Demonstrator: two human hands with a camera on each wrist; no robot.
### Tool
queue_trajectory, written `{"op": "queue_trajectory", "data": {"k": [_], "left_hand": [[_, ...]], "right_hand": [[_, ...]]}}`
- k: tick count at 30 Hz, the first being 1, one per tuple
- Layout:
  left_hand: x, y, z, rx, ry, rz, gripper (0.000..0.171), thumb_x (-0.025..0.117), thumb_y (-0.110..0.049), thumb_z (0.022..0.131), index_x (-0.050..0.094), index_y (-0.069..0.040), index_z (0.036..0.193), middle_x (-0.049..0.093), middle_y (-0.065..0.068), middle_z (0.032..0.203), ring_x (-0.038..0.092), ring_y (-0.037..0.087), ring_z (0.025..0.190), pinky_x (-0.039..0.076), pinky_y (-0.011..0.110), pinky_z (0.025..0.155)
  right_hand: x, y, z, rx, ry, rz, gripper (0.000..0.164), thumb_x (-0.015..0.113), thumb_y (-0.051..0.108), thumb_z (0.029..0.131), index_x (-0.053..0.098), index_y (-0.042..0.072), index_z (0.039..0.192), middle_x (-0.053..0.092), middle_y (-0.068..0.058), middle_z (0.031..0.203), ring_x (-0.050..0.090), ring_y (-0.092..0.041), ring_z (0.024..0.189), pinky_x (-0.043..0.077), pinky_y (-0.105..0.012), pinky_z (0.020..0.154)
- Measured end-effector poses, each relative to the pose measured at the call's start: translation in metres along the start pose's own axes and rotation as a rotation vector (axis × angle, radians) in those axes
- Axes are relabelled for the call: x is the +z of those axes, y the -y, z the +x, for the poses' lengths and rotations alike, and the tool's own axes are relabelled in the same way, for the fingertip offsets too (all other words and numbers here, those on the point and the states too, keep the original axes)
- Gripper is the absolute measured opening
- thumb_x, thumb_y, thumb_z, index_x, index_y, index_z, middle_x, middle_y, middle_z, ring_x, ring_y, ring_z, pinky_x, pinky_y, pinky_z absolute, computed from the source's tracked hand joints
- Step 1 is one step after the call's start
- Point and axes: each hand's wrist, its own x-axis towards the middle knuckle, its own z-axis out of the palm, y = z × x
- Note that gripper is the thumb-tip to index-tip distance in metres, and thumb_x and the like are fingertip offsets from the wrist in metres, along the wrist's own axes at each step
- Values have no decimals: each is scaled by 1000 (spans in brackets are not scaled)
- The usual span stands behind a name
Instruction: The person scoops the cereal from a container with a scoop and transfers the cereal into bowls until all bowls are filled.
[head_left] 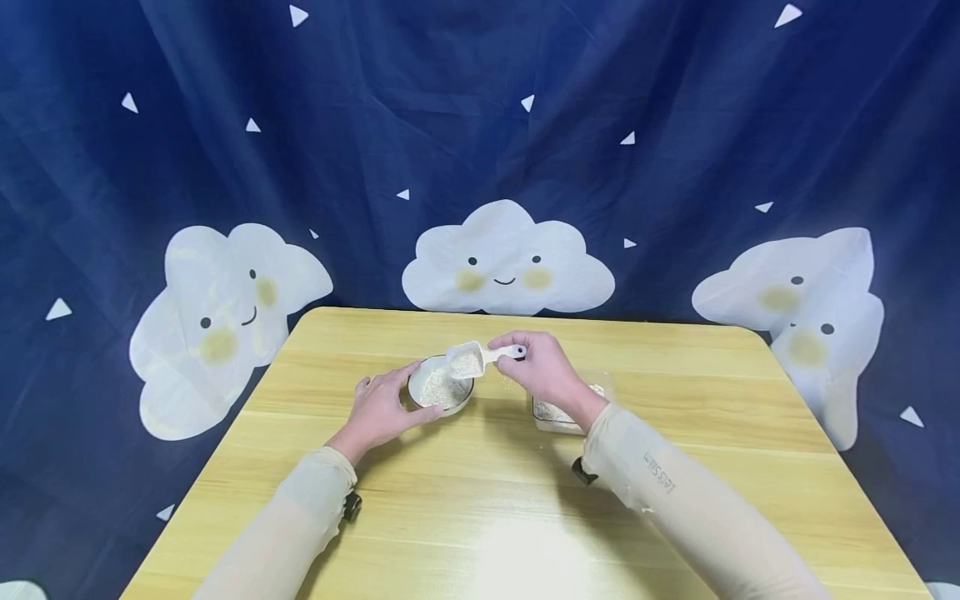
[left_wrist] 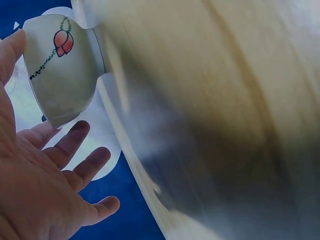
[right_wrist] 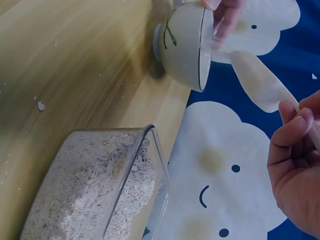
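On the tabletop (head_left: 480,483), at nine o'clock from the tub (head_left: 558,427), the widely spread left hand (head_left: 378,408) grips the bowl (right_wrist: 184,50) while the right hand (head_left: 546,367) tightly pinches the loaded scoop (right_wrist: 256,82) over the bowl's two-o'clock rim, best tipped slowly inward.

Bowl (left_wrist: 65,87) off-wht w/ dk rim, red bud, grn stem; scoop (head_left: 466,363) wht; flakes (right_wrist: 95,190) beige-gry; table (head_left: 450,483) lt yel-brn, woodgrain; curtain (head_left: 450,150) navy w/ wht clouds, triangles; sleeves (head_left: 697,500) cream.

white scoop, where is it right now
In the head view, the white scoop is just below the middle, pinched by the right hand above the right side of the bowl.
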Motion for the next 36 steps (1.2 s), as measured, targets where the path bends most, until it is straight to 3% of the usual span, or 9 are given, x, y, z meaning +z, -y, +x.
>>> {"op": "queue_trajectory", "data": {"k": [24, 25, 28, 31, 36], "left_hand": [[1, 2, -2, -19, 11, -32, 102, 81, -71, 82, 45, -20, 164, 54, 15, 162, 50, 42, 150, 17, 77, 125], [1, 2, -2, -19, 13, -35, 103, 81, -70, 82, 45, -20, 164, 54, 15, 162, 50, 42, 150, 17, 77, 125], [1, 2, -2, -20, 14, -36, 103, 81, -70, 82, 44, -20, 164, 54, 15, 162, 50, 43, 150, 17, 77, 125], [0, 1, -3, -20, 15, -30, 103, 80, -71, 82, 45, -20, 164, 55, 15, 162, 51, 43, 149, 18, 77, 125], [3, 3, -2, -14, 8, -34, 103, 80, -72, 82, 45, -21, 164, 55, 14, 162, 51, 42, 149, 18, 77, 125]], "right_hand": [[18, 5, 5, -220, -95, -181, 33, 62, 4, 91, 79, 6, 120, 45, 9, 51, 35, -2, 48, 30, -18, 46], [20, 5, 6, -238, -99, -199, 33, 62, 4, 91, 79, 6, 120, 52, 7, 54, 39, -2, 50, 33, -18, 47], [24, 4, 7, -325, -109, -276, 32, 61, 3, 91, 80, 5, 118, 70, -2, 72, 46, -3, 54, 40, -17, 51], [27, 3, 6, -472, -132, -420, 30, 64, 1, 91, 80, 5, 116, 81, -9, 104, 59, -7, 64, 52, -20, 60], [31, -4, 2, -835, -210, -727, 27, 78, 3, 85, 78, 8, 111, 81, -5, 98, 74, -16, 79, 64, -28, 72]]}}
